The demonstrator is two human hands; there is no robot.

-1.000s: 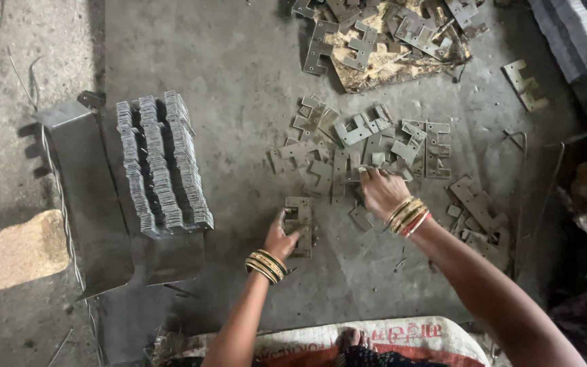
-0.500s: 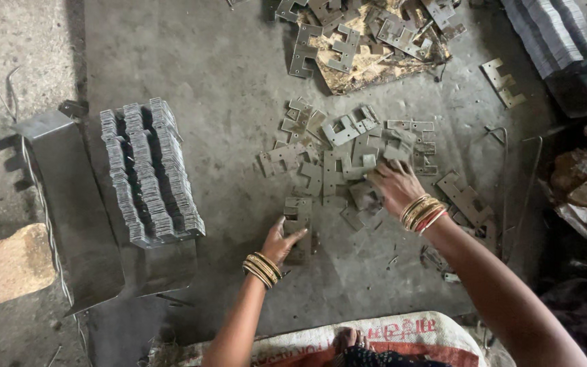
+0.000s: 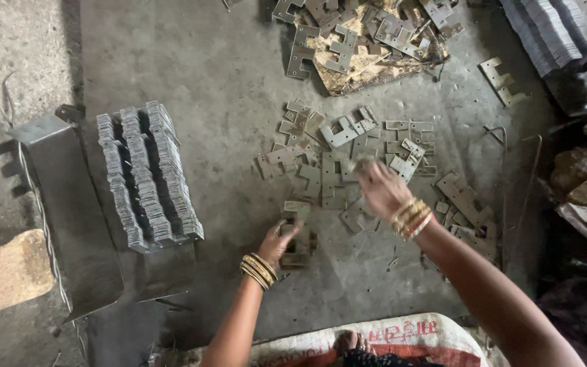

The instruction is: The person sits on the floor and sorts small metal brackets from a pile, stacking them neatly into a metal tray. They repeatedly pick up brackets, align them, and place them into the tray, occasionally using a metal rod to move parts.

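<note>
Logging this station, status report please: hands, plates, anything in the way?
Left hand on small plate stack. Right hand picking among loose plates. Nothing between them.

Both forearms are showing bare, with no sleeves reaching them. The left hand (image 3: 281, 239) is wearing a stack of thin gold-coloured bangles at the wrist. The right hand (image 3: 380, 187) is wearing a similar stack, gold-coloured with 1 or 2 reddish bangles mixed in.
</note>
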